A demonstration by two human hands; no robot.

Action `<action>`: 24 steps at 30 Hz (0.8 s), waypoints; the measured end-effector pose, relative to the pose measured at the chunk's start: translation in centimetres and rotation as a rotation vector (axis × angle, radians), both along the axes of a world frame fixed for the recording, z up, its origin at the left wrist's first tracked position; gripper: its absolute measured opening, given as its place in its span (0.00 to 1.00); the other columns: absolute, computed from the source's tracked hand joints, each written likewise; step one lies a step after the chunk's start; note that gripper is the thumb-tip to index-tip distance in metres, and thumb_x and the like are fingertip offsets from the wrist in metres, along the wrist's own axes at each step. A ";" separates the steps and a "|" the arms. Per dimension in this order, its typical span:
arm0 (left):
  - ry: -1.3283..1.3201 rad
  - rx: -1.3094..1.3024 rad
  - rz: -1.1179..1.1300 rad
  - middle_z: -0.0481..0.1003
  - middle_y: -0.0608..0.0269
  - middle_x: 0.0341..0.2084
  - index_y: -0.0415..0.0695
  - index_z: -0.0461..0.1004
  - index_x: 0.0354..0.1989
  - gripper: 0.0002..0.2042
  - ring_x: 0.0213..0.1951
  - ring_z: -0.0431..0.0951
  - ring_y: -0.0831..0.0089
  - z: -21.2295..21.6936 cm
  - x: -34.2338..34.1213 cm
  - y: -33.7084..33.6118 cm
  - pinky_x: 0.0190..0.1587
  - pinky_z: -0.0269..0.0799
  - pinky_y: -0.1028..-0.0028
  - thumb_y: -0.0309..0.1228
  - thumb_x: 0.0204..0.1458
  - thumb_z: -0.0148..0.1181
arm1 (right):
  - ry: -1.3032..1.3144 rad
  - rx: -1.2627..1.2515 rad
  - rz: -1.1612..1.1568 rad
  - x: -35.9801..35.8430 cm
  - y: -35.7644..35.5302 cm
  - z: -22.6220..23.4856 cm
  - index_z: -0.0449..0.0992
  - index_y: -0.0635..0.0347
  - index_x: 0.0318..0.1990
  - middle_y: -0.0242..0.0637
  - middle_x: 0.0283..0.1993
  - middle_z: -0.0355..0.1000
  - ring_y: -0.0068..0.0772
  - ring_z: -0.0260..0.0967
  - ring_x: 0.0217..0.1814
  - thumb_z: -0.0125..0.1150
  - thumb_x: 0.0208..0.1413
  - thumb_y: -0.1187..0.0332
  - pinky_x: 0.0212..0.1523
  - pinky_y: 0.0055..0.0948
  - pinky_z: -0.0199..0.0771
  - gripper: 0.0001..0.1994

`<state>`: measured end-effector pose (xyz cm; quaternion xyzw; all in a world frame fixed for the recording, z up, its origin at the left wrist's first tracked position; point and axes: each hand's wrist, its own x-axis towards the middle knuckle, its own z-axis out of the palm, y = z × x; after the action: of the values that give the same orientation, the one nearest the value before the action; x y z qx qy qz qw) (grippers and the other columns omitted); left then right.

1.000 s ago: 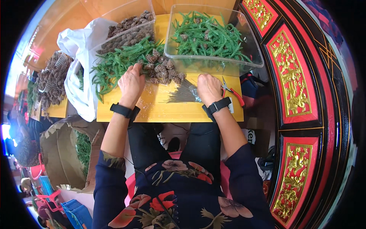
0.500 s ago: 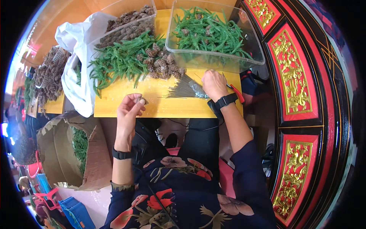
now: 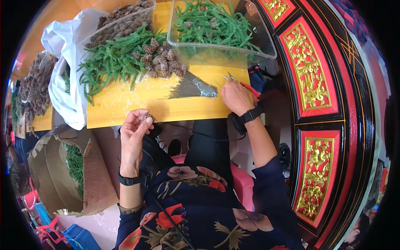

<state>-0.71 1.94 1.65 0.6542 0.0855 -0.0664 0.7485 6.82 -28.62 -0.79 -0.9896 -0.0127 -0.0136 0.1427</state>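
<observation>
Pinching a small brown pine cone point(image 3: 152, 117), the left hand point(image 3: 135, 129) has left the brown cone heap point(image 3: 161, 62) for the yellow tabletop's point(image 3: 112, 114) near edge; the right hand point(image 3: 236, 96) curls at red-handled metal pliers point(image 3: 251, 90), grip unclear.

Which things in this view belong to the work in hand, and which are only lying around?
Likely in use:
small brown cone, in the left hand
pliers with red handles, at the right hand; grip unclear
bundle of thin brown stems
pile of cones
green sprigs

Probably just lying about:
white plastic bag
cardboard box
blue crate
</observation>
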 end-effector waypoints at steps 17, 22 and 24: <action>-0.106 -0.172 0.016 0.75 0.61 0.40 0.37 0.65 0.59 0.22 0.40 0.76 0.76 1.8 -2.0 0.0 0.40 0.69 0.80 0.23 0.54 0.57 | -0.176 0.259 -0.040 -3.7 1.1 1.2 0.68 0.63 0.43 0.44 0.25 0.71 0.42 0.73 0.30 0.53 0.56 0.74 0.34 0.35 0.70 0.08; -0.153 -0.240 0.057 0.75 0.60 0.41 0.36 0.66 0.57 0.21 0.40 0.76 0.75 2.5 -2.2 -0.5 0.40 0.68 0.80 0.22 0.54 0.58 | -0.142 0.634 0.011 -6.0 6.0 5.3 0.70 0.64 0.42 0.37 0.25 0.72 0.25 0.73 0.31 0.52 0.58 0.75 0.34 0.25 0.70 0.06; -0.148 -0.203 0.051 0.75 0.60 0.40 0.36 0.67 0.55 0.20 0.40 0.76 0.76 2.5 -2.3 -0.3 0.40 0.68 0.80 0.22 0.53 0.58 | -0.104 0.713 0.130 -7.1 8.5 5.9 0.71 0.64 0.39 0.35 0.26 0.72 0.22 0.72 0.31 0.53 0.58 0.76 0.33 0.23 0.70 0.04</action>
<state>-2.99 1.62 4.18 0.5758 0.0398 -0.0072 0.8166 -0.24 -20.12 5.15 -0.8728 -0.0771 -0.0586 0.4783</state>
